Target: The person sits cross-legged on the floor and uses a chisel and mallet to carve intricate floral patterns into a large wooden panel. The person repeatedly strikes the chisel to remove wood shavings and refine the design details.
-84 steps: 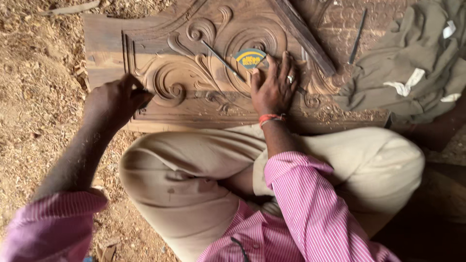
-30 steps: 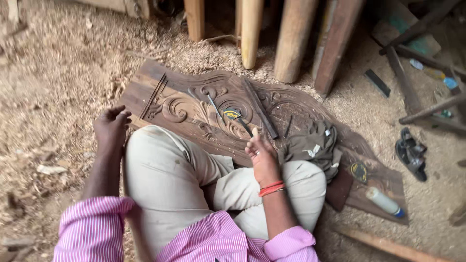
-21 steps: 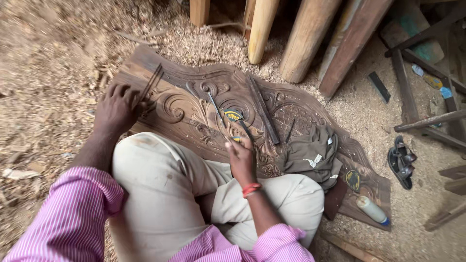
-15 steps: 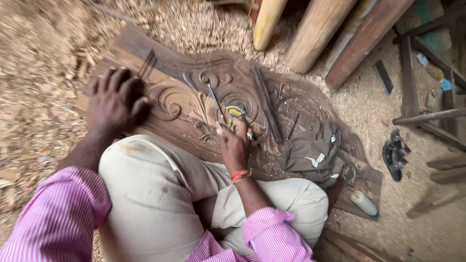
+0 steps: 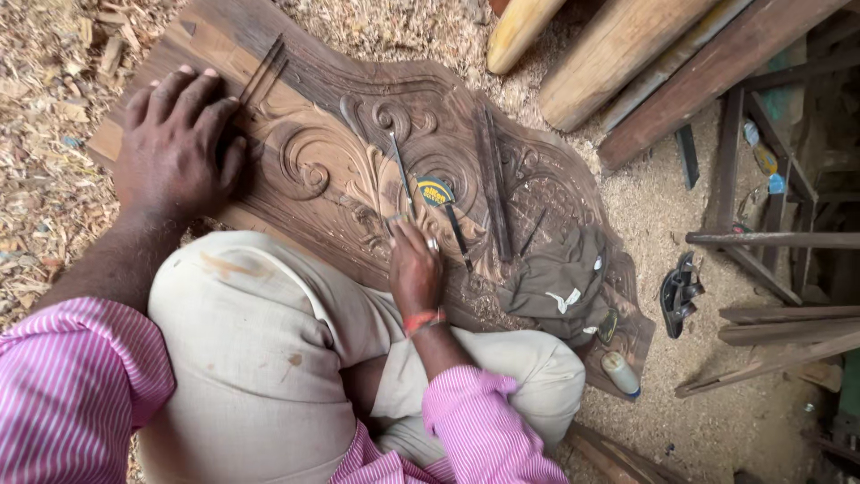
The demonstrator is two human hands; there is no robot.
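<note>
Hands on a carved wooden panel (image 5: 358, 170)

Left hand (image 5: 179, 143) lies flat, fingers spread, at ten o'clock; right hand (image 5: 414, 269) curls at centre, grip unclear.

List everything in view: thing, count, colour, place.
carved wooden panel: one, dark brown, on the ground in front of the knees
chisels: several, dark metal, lying on the panel
round tape measure: one, yellow and dark, centre of the panel
cloth: one, olive grey, on the panel's right end
small bottle: one, pale, by the panel's right end
timber posts: several, brown, top right
sandal: one, black, on sawdust at right
wood shavings: many, tan, covering the ground
left hand: flat on the panel's left end
right hand: on the carving at centre, red band at the wrist
</note>
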